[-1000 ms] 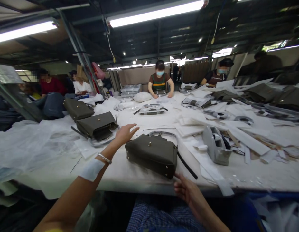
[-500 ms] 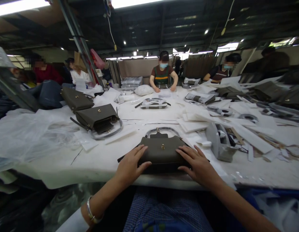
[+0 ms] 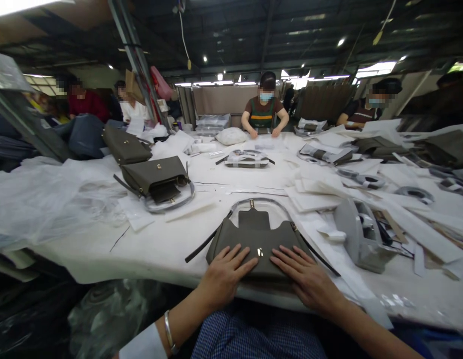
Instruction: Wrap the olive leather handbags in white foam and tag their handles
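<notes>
Leftmost among the things near us, an open bag [image 3: 156, 172] rests on the white table [image 3: 167, 249], well apart from our hands. Next comes the loose strap end [image 3: 202, 248] of the dark handbag [image 3: 234, 232], which lies right in front of us at the table's near edge. Our left hand [image 3: 224, 276] rests on its left part, fingers spread and grasping nothing. Between our hands sits the metal clasp [image 3: 259, 252], with the left fingertips a little closer to it. The bag's long axis runs sideways, from one hand toward the other, while its tab [image 3: 253, 219] points straight away from us, beyond both sets of fingertips and slightly nearer the left; the wrapped handle arches around it. Our right hand [image 3: 308, 279] rests on the right part, likewise spread flat with nothing clasped. Farther right, apart from that hand, stands a grey tape dispenser [image 3: 347, 234].
</notes>
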Demonstrator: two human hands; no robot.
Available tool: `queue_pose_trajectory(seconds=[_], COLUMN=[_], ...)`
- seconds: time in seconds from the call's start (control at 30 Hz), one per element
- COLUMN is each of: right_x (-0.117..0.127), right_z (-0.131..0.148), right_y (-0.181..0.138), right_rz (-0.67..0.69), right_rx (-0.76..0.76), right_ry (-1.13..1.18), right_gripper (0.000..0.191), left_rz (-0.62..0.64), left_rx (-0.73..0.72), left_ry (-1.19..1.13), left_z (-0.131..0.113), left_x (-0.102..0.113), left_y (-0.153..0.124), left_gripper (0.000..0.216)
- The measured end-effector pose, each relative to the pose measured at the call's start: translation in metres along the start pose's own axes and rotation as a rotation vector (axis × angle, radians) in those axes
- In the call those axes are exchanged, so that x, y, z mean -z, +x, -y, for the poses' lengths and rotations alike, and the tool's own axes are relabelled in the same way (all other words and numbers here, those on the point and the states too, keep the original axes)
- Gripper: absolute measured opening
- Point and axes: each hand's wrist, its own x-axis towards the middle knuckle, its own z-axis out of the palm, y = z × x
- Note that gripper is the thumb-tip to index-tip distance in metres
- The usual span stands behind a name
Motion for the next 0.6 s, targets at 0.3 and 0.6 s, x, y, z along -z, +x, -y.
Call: queue_pose_trajectory(seconds=[0.3,0.6], right_x=[0.042,-0.032], right_z=[0.016,0.087], right_y=[0.095,0.327], right_rz=[0.116,0.192], right_rx=[-0.07,0.28], right_ry=[0.231,0.126], right_gripper=[0.03,0.046], left_rz=[-0.032,-0.171], left_rx=[0.078,0.075], left_ry=[-0.115,-0.059], left_z=[-0.006,-0.004], left_x=[-0.016,-0.021], left_y=[-0.009,-0.014], left_gripper=[0.069,0.063])
